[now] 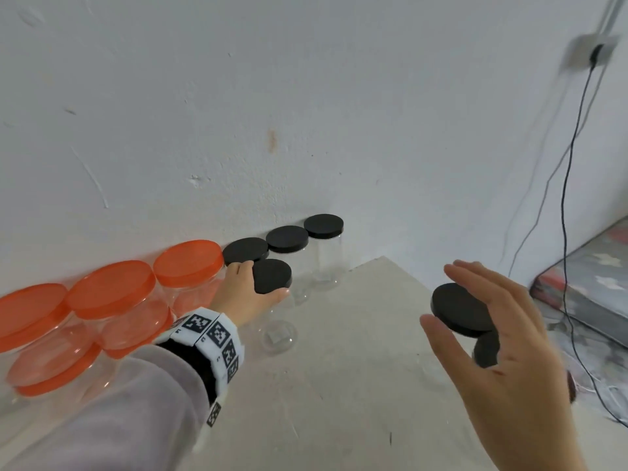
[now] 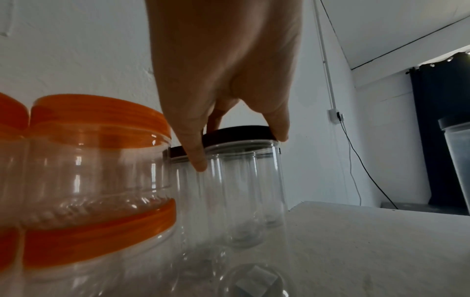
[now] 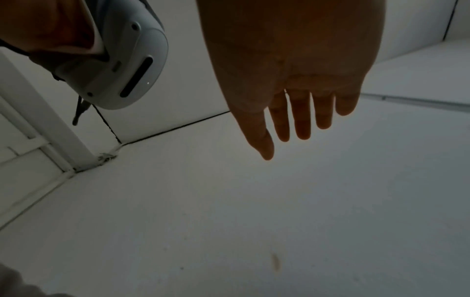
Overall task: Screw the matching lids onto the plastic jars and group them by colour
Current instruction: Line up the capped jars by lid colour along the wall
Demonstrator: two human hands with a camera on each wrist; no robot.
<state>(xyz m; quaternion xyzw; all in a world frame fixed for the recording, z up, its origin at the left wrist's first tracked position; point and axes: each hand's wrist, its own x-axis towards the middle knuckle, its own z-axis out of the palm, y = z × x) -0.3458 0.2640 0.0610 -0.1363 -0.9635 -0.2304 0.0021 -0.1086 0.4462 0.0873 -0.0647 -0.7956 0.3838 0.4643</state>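
My left hand [image 1: 249, 290] grips the black lid [image 1: 273, 275] of a tall clear jar [image 1: 277, 334], thumb on the near side and fingers on the far side. In the left wrist view that hand [image 2: 240, 150] pinches the lid [image 2: 239, 130] at the jar's [image 2: 244, 191] rim. Three more black-lidded jars [image 1: 287, 239] stand in a row by the wall. Orange-lidded jars [image 1: 112, 287] are stacked to the left. My right hand [image 1: 516, 321] hovers open with fingers spread, with another black lid [image 1: 458, 307] showing between its thumb and fingers. The right wrist view shows that hand [image 3: 292, 124] holding nothing.
The pale table [image 1: 339, 385] ends at a corner [image 1: 384, 258] near the wall. A black cable [image 1: 565, 232] hangs from a wall socket [image 1: 591, 54] on the right. Patterned bedding [image 1: 588, 283] lies low beyond the table's right edge. A headset [image 3: 122, 60] shows in the right wrist view.
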